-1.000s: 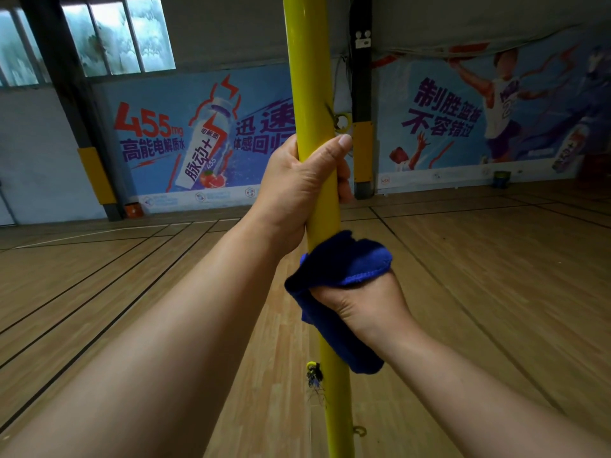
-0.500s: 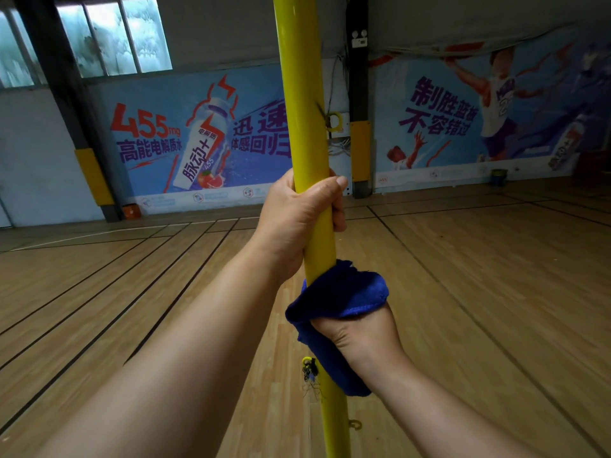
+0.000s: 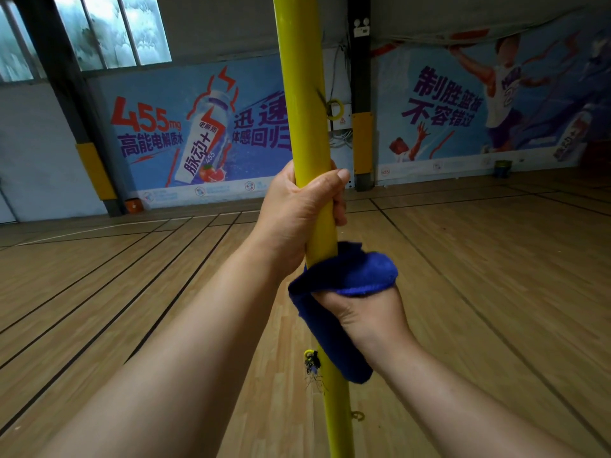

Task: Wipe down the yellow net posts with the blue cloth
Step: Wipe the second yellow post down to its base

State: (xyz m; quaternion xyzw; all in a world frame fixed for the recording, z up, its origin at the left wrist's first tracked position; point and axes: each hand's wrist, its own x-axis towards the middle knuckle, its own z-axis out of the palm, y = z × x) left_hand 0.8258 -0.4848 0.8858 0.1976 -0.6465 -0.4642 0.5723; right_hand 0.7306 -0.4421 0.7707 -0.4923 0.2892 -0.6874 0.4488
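Wooden court floor point(image 3: 132, 309), sports-drink banner point(image 3: 198, 133) on far wall. Yellow net post point(image 3: 299, 94) runs near-vertical through centre frame, long axis up-down. Left hand point(image 3: 297, 213) clamped around post, steadying. Right hand point(image 3: 360, 312) directly below it, closed on blue cloth point(image 3: 347, 276) wrapped against post. Small hook with tangled cord point(image 3: 310, 361) just under cloth. Likely stroke runs along post; unwiped length lies below.
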